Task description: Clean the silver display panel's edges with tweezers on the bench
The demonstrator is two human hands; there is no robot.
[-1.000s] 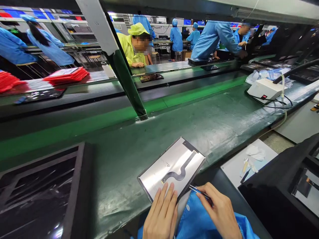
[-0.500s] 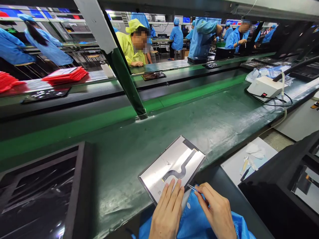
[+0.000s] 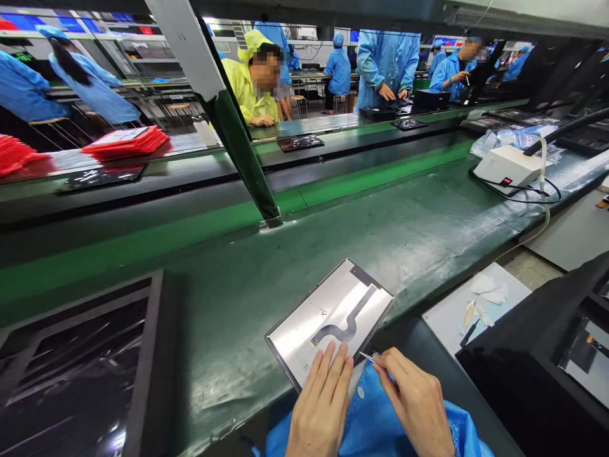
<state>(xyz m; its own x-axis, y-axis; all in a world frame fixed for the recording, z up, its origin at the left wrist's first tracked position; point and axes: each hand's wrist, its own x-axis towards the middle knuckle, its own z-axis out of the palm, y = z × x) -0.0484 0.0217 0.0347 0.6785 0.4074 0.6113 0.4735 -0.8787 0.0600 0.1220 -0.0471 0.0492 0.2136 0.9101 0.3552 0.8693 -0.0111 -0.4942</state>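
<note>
A silver-backed display panel (image 3: pixel 304 330) with dark edges rests at an angle on the near edge of the green bench. A dark, S-curved flex cable (image 3: pixel 349 327) runs across its back. Flat on the panel's near end lies my left hand (image 3: pixel 321 393), fingers stretched out and holding nothing. My right hand (image 3: pixel 412 393) pinches a thin pair of metal tweezers (image 3: pixel 368 358) between thumb and fingers. The tweezers' tips are at the panel's near right edge; whether they grip anything there is too small to tell.
A black foam tray (image 3: pixel 157 343) stands at left. A green post (image 3: pixel 242 158) rises from the bench (image 3: pixel 228 304). Beyond it, a belt carries bagged panels (image 3: pixel 301 143). A white device (image 3: pixel 511 168) with a cable sits at right, above a white board (image 3: pixel 476 304). Several co-workers sit or stand opposite.
My hands, the panel and the tweezers have barely moved. Bagged panels on the belt have shifted right. A co-worker in blue opposite has lowered both hands to a black tray.
</note>
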